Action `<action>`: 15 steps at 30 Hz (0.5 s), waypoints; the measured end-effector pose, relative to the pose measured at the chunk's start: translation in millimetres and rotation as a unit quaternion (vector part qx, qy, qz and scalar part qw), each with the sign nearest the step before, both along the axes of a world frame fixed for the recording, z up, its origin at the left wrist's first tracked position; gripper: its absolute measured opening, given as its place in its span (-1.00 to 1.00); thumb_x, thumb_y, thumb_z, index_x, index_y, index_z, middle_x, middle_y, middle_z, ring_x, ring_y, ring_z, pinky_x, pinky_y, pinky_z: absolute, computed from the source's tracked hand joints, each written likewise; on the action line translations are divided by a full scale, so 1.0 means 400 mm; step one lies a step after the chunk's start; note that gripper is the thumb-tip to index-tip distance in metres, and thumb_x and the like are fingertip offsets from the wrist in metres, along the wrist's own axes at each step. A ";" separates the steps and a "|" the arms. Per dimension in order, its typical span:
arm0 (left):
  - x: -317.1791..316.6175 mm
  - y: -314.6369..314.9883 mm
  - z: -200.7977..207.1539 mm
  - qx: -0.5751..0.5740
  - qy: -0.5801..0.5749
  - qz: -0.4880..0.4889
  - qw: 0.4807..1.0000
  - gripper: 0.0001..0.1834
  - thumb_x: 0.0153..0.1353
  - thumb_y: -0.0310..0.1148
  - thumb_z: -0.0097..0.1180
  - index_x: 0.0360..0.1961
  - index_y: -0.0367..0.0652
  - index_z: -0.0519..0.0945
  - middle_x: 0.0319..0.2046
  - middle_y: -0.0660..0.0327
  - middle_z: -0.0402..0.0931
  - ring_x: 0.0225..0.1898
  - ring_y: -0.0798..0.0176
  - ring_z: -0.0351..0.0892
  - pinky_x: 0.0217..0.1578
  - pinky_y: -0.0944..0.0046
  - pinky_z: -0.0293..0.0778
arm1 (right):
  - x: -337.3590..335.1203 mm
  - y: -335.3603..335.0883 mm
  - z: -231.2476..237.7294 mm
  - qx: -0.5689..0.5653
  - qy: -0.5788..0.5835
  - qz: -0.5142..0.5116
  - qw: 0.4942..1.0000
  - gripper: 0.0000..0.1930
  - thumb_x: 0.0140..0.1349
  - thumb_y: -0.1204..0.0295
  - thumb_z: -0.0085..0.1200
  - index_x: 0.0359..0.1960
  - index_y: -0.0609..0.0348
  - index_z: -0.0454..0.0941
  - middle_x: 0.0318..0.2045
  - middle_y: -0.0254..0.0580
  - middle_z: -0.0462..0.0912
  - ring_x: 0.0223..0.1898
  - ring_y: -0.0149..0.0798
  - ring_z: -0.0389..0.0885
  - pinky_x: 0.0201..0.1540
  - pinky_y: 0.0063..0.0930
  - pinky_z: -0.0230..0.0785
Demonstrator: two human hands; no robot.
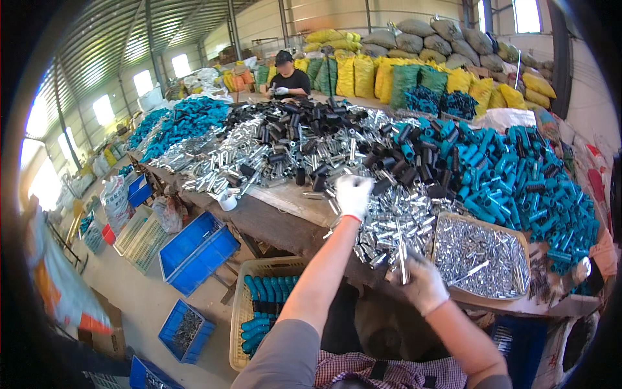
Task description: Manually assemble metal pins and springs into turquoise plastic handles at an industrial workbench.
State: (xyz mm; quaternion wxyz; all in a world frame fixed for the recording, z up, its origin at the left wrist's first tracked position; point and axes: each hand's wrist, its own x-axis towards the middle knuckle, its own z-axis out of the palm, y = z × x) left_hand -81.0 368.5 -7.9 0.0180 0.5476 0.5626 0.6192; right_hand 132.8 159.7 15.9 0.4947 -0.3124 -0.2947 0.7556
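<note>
My right hand (426, 285), in a white glove, is closed round a long shiny metal rod (403, 256) that stands nearly upright near the table's front edge. My left hand (354, 196), also gloved in white, reaches over the table between short metal tubes (389, 223) and black sleeves (376, 160); its fingers are too blurred and turned away to read. Just right of my right hand, a shallow tray (528, 259) is full of small metal pins (479, 249).
Teal handles (512, 175) are heaped at right, more (188, 123) at far left. A yellowish crate (238, 311) of teal handles and blue bins (201, 249) stand below left. A white cup-like piece (227, 201) sits on the edge. Across the table works another person (291, 81).
</note>
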 end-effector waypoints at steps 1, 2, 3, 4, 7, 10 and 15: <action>0.049 -0.012 0.041 0.015 0.023 -0.024 0.999 -0.70 -0.05 -0.16 0.30 -0.56 -0.23 0.71 -0.41 -0.01 0.64 -0.17 -0.02 0.58 -0.09 0.02 0.44 | -0.003 -0.023 -0.023 0.008 0.038 0.000 0.999 -0.63 0.37 0.41 0.07 0.16 0.26 0.42 -0.27 -0.23 0.52 -0.24 -0.26 0.54 -0.22 -0.34 0.45; 0.087 -0.019 0.065 0.027 0.048 -0.044 0.998 -0.70 -0.09 -0.13 0.30 -0.56 -0.19 0.72 -0.35 -0.03 0.64 -0.11 -0.06 0.56 -0.03 0.00 0.43 | -0.009 -0.041 -0.045 0.012 0.078 0.004 0.997 -0.63 0.38 0.41 0.06 0.18 0.24 0.41 -0.28 -0.25 0.51 -0.22 -0.26 0.54 -0.20 -0.32 0.44; 0.117 -0.024 0.075 0.025 0.104 -0.097 0.989 -0.69 -0.07 -0.10 0.31 -0.55 -0.15 0.73 -0.27 -0.03 0.64 -0.08 -0.06 0.54 0.01 0.01 0.43 | -0.012 -0.056 -0.050 0.005 0.096 0.002 0.995 -0.64 0.39 0.43 0.03 0.18 0.23 0.40 -0.25 -0.25 0.51 -0.19 -0.29 0.52 -0.14 -0.32 0.42; 0.145 -0.030 0.075 0.021 0.161 -0.150 0.975 -0.69 -0.06 -0.07 0.31 -0.54 -0.12 0.74 -0.19 -0.02 0.63 -0.05 -0.06 0.52 0.04 0.02 0.44 | -0.010 -0.065 -0.058 0.008 0.097 0.010 0.995 -0.64 0.39 0.43 0.03 0.18 0.23 0.40 -0.25 -0.25 0.51 -0.19 -0.29 0.52 -0.14 -0.32 0.42; 0.223 -0.067 0.044 -0.113 0.294 -0.256 0.914 -0.71 0.03 -0.06 0.28 -0.42 -0.05 0.75 0.01 0.02 0.55 0.06 -0.08 0.46 0.15 0.06 0.37 | 0.023 -0.081 -0.097 -0.011 0.113 -0.024 0.993 -0.65 0.41 0.39 -0.02 0.18 0.18 0.39 -0.23 -0.24 0.51 -0.20 -0.29 0.51 -0.15 -0.32 0.39; 0.214 -0.066 0.035 -0.155 0.340 -0.287 0.882 -0.66 0.11 -0.10 0.22 -0.18 -0.04 0.72 0.12 0.04 0.47 0.17 -0.09 0.38 0.23 0.07 0.31 | 0.051 -0.101 -0.102 -0.012 0.139 0.007 0.990 -0.64 0.42 0.39 -0.05 0.22 0.13 0.37 -0.25 -0.23 0.53 -0.26 -0.28 0.51 -0.19 -0.34 0.39; 0.177 -0.076 0.007 -0.113 0.332 -0.281 0.893 -0.57 0.18 -0.24 0.14 0.07 -0.14 0.59 0.13 -0.01 0.45 0.15 -0.12 0.40 0.20 0.02 0.33 | 0.063 -0.132 -0.117 -0.035 0.127 -0.011 0.991 -0.66 0.42 0.38 -0.01 0.20 0.08 0.40 -0.26 -0.23 0.54 -0.35 -0.29 0.50 -0.25 -0.37 0.40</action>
